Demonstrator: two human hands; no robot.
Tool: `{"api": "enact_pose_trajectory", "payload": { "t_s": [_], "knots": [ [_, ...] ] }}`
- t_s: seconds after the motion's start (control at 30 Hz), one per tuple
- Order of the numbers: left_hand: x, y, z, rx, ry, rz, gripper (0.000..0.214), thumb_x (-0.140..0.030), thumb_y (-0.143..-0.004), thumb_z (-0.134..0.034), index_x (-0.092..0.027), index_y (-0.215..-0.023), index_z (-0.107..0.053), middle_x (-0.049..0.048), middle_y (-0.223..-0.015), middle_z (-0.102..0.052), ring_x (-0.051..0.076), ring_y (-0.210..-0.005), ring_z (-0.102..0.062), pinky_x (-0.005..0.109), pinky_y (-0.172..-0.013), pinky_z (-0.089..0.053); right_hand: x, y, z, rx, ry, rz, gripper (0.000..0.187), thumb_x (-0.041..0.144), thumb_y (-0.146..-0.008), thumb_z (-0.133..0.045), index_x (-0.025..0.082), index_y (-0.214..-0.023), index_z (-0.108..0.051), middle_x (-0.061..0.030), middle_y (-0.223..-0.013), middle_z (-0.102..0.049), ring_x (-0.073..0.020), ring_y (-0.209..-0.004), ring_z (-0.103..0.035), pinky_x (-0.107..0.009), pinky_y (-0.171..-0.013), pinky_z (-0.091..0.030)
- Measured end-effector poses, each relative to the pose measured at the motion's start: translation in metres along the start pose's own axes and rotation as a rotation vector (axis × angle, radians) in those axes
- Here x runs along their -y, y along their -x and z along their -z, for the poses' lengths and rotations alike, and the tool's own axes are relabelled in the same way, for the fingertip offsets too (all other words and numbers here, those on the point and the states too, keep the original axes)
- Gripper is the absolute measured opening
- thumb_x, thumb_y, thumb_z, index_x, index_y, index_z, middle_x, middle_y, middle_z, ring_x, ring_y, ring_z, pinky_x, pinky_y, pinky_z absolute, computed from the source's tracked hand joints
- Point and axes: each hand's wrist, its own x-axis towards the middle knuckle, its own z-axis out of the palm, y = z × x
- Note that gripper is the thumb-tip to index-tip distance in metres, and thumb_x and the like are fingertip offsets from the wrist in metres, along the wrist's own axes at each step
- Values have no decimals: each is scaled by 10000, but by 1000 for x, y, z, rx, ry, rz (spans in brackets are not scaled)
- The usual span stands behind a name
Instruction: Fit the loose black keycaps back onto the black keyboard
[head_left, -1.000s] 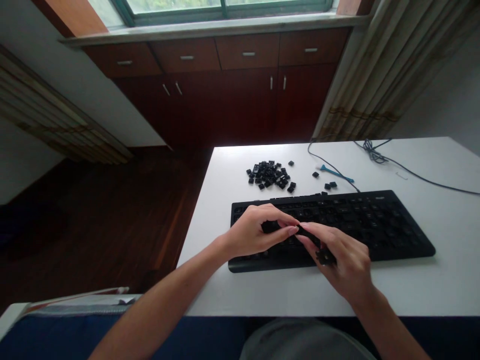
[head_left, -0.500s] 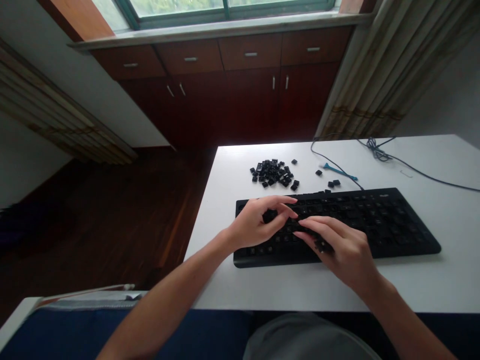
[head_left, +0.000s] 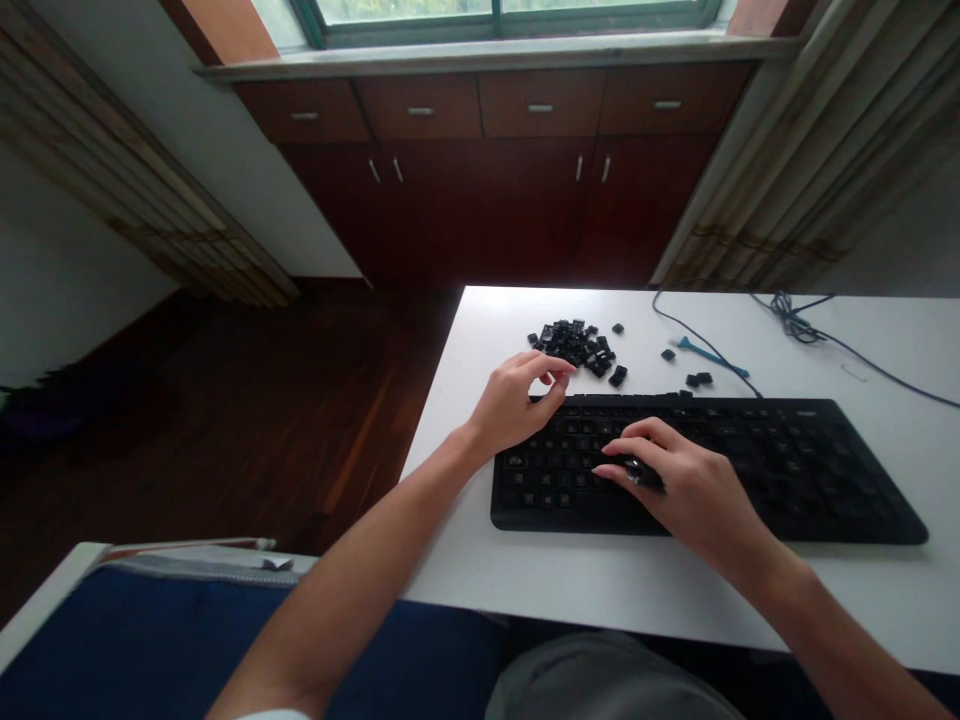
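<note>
A black keyboard [head_left: 757, 490] lies on the white table, and its left part shows bare key sockets without caps. My left hand [head_left: 517, 402] is above its upper left corner, thumb and fingertips drawn together in a pinch beside a heap of black keycaps [head_left: 571, 342]. Whatever may be between those fingertips is too small to make out. Over the middle of the keyboard, my right hand [head_left: 694, 490] is curled round small dark keycaps [head_left: 639, 472], partly hidden in the palm. Its thumb and index fingertips are slightly apart.
Loose keycaps [head_left: 699, 379] lie behind the keyboard, near a blue plastic tool [head_left: 712, 355]. A black cable [head_left: 799, 320] runs across the table's back right. The table's left edge [head_left: 435, 395] drops to a dark wooden floor. Cabinets [head_left: 480, 210] stand under the window.
My left hand has moved off the keys, back toward the keycap heap, and its fingers have drawn closer together. My right hand stays over the keyboard. The view has shifted left.
</note>
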Motion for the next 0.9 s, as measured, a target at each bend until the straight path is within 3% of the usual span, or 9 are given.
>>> {"api": "enact_pose_trajectory", "payload": {
  "t_s": [0.2, 0.53, 0.63, 0.7, 0.77, 0.83, 0.9],
  "knots": [
    [1, 0, 0, 12, 16, -4, 167, -176, -929, -590, -184, -1042, -714, 43, -899, -693, 155, -834, -634, 306, -814, -516, -2, -8, 7, 69, 11, 30, 235, 437, -945, -630, 238, -1017, -732, -34, -1021, -716, -144, -695, -693, -273, -649, -525],
    [5, 0, 0, -1, 37, -4, 165, -175, -927, -586, -182, -1030, -714, 56, -949, -711, 157, -837, -635, 310, -806, -526, -3, -8, 5, 70, 42, 68, 243, 446, -950, -618, 239, -1015, -727, -34, -1021, -725, -144, -684, -701, -264, -606, -521],
    [5, 0, 0, 0, 43, -8, 166, -171, -924, -586, -181, -1031, -712, 56, -960, -715, 153, -824, -630, 310, -795, -527, -2, -10, 11, 76, 1, 36, 360, 517, -880, -687, 240, -1109, -705, -46, -1037, -724, -175, -724, -707, -290, -651, -542],
    [6, -1, 0, -1, 44, -8, 166, -171, -922, -589, -181, -1031, -714, 56, -960, -713, 155, -833, -631, 307, -791, -527, 4, -13, 20, 50, -106, -11, 395, 532, -841, -726, 225, -1087, -695, -42, -959, -720, -186, -743, -691, -300, -682, -541],
    [7, -1, -1, -3, 45, -7, 171, -172, -921, -591, -180, -1036, -717, 57, -949, -709, 158, -843, -634, 305, -790, -527, 11, -18, 29, -29, -290, -105, 275, 482, -862, -723, 211, -858, -673, -9, -754, -663, -154, -640, -619, -280, -606, -497],
    [8, -1, -1, -6, 49, -5, 179, -174, -923, -591, -177, -1047, -719, 59, -940, -703, 159, -845, -634, 303, -788, -527, 21, -24, 36, -146, -565, -211, 375, 413, -916, -669, 213, -625, -542, 22, -566, -518, -117, -499, -486, -268, -475, -396],
    [8, -2, -2, -11, 50, 2, 183, -177, -924, -590, -175, -1051, -722, 60, -938, -698, 158, -842, -634, 300, -783, -528, 30, -33, 38, -204, -899, -278, 469, 380, -945, -616, 223, -539, -440, 45, -473, -374, -100, -409, -360, -274, -391, -292]
  ]
}}
